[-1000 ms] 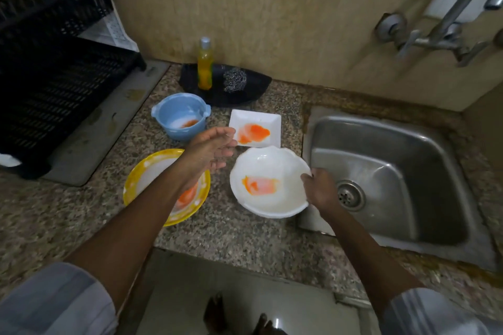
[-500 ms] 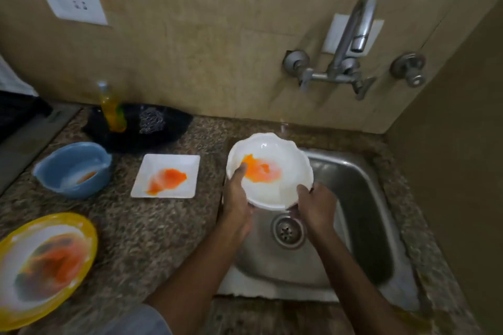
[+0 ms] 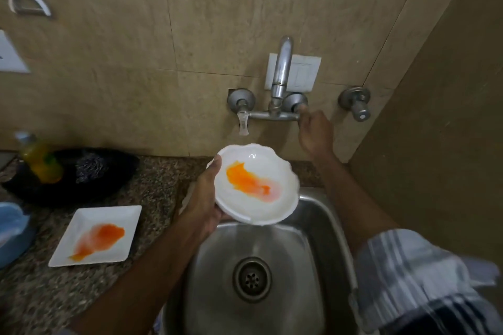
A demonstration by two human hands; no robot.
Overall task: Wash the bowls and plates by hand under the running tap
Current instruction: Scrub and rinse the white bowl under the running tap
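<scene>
My left hand [image 3: 202, 204] holds the white bowl [image 3: 257, 185] by its near-left rim, thumb hooked over the scalloped edge and fingers underneath, so the bowl sits tilted over the back edge of the sink [image 3: 313, 228], just below the tap [image 3: 281, 73]. My right hand [image 3: 314, 132] is up past the bowl, closed around the right-hand tap handle; the handle itself is hidden under my fingers, and I see no water running. The bowl looks stiff and glossy, probably ceramic or melamine, light enough for one hand but likely to chip if it knocks the steel. An orange sauce smear [image 3: 249, 181] lies across the inside, nearer my left thumb than the far rim. I judge that once wet it will turn slippery, so a one-sided pinch is a weak hold; a hand under the base or a second hand on the opposite rim would be safer. Out to the left of my left hand, a square white plate [image 3: 109, 219] with the same orange stain waits on the counter [image 3: 158, 190].
</scene>
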